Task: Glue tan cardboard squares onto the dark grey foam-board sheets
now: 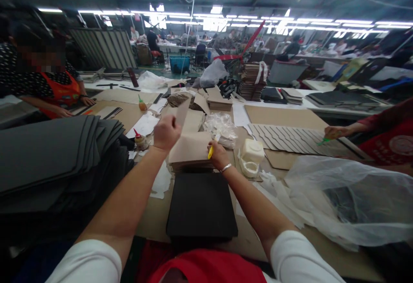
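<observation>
Closest in, flat black square board [201, 205] lies at the worktop's near edge. Just beyond it sits a stack of tan cardboard sheets [190, 150]. Left hand [166, 132] pinches the top tan sheet [184, 113], fingers clamped on its raised edge, peeling it up. Right hand [218, 154] rests at the stack's right side, fingers closed round a yellow glue applicator [210, 152]. Looks like the gluing step: the tip wants to meet the exposed face, with that lifted sheet held clear.
</observation>
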`<state>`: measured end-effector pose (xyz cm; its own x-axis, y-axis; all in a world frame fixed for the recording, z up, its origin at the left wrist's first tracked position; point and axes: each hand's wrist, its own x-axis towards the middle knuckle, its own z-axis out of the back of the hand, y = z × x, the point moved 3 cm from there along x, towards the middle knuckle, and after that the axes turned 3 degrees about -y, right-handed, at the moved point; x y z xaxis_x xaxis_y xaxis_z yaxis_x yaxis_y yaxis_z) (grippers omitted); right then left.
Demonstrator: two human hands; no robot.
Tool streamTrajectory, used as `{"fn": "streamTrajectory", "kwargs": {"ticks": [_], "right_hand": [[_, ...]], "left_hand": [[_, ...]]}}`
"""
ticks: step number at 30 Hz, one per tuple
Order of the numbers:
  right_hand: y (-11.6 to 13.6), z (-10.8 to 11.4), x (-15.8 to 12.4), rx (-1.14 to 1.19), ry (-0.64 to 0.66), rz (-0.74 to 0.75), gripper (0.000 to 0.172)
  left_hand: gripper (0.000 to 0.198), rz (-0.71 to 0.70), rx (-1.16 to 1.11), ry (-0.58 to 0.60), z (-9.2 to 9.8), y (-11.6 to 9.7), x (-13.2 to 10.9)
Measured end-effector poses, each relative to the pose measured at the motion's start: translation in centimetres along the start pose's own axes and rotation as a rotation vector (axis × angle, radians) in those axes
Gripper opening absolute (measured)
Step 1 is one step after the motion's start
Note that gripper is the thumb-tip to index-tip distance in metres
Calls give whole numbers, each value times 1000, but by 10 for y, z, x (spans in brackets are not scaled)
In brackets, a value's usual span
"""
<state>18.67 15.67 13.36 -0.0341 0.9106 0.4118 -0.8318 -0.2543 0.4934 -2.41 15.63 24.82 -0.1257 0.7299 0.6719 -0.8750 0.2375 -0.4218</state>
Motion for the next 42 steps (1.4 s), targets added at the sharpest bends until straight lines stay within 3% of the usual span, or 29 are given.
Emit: {"fn": "streamTrajectory", "kwargs": {"ticks": [2, 4, 8, 12, 14, 17, 20, 23, 28, 42], "right_hand": [[18, 14, -4, 116, -77, -10, 21], [36, 29, -15, 270, -147, -32, 23], [46, 54, -48, 404, -266, -136, 25], [23, 76, -85, 318, -341, -209, 24], [10, 85, -107, 231, -335, -215, 21], [-7, 89, -146, 95, -210, -199, 20], [-19, 77, -182, 6, -46, -129, 19], [-30, 60, -202, -49, 32, -92, 19], [-40, 42, -200, -55, 110, -65, 18], [-46, 33, -193, -82, 131, -121, 20]], "left_hand": [[8, 159, -247, -232, 35, 7, 6], [14, 311, -583, -303, 49, 5, -7], [26, 570, -1081, -183, 32, -25, -68], [27, 662, -1218, -42, 16, -40, -127], [25, 693, -1188, 19, 16, -30, -150], [29, 781, -980, 190, 20, 1, -187], [33, 765, -729, 436, 22, 31, -222], [36, 710, -587, 547, 21, 52, -245], [34, 633, -441, 633, 16, 67, -256], [32, 764, -383, 695, 14, 69, -271]]}}
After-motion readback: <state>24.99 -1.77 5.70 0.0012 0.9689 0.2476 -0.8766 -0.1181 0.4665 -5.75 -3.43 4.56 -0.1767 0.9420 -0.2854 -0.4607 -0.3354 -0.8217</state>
